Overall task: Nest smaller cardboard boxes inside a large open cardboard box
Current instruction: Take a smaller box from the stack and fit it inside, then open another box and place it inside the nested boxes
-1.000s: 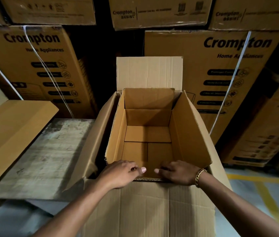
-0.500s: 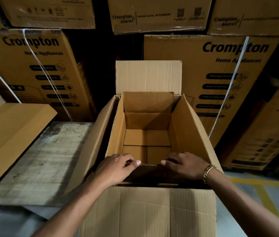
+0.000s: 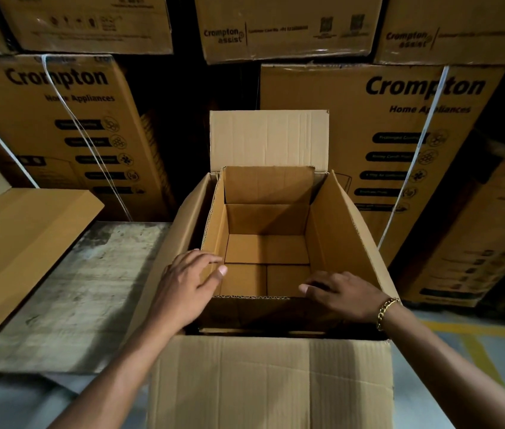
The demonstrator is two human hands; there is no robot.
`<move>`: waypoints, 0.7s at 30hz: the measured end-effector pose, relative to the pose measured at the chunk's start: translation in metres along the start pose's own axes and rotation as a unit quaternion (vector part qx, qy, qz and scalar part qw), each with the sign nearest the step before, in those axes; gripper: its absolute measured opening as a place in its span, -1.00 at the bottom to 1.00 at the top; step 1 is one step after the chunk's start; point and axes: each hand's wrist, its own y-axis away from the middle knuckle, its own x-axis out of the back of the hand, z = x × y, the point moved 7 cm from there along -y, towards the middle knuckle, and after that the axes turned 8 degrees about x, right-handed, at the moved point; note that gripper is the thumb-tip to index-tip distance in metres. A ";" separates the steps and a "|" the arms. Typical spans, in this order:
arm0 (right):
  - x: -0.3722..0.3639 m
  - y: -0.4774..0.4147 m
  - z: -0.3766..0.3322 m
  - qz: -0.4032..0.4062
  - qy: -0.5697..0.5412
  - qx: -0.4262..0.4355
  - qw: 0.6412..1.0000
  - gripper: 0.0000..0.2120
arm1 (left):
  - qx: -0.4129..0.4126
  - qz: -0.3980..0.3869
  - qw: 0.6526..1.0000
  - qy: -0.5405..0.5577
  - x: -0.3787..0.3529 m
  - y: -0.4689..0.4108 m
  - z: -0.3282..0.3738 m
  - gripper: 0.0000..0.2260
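Although 1 smaller box (image 3: pixel 266 249) already stands inside the large open box (image 3: pixel 269 382), with a dark gap between their near walls, I cannot tell whether it has reached the bottom, so I judge this first nesting nearly done. At its near-left corner the left grip (image 3: pixel 189 286) pinches the wall, thumb inside and fingers outside, while the right grip (image 3: pixel 342 294) curls over the near-right corner, so both are grasping that smaller box. Apart from a cardboard sheet (image 3: pixel 22 249) lying over the worktop (image 3: pixel 90 298) at left, no loose small box shows, so any further nesting remains.
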 end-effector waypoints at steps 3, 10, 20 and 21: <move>0.004 0.002 0.001 0.014 0.005 -0.004 1.000 -0.47 | -0.005 -0.013 1.000 -0.004 0.001 0.002 -0.003 -0.36; 0.026 0.006 -0.018 0.087 0.042 0.008 0.995 -0.40 | 0.006 0.032 0.999 -0.002 0.017 0.015 -0.009 -0.30; 0.048 -0.040 -0.146 0.173 0.056 0.126 0.975 -0.30 | 0.037 0.135 0.990 -0.019 0.122 0.037 -0.096 -0.33; 0.048 -0.049 -0.164 0.174 0.062 0.135 0.973 -0.26 | 0.042 0.152 0.987 -0.026 0.138 0.039 -0.110 -0.34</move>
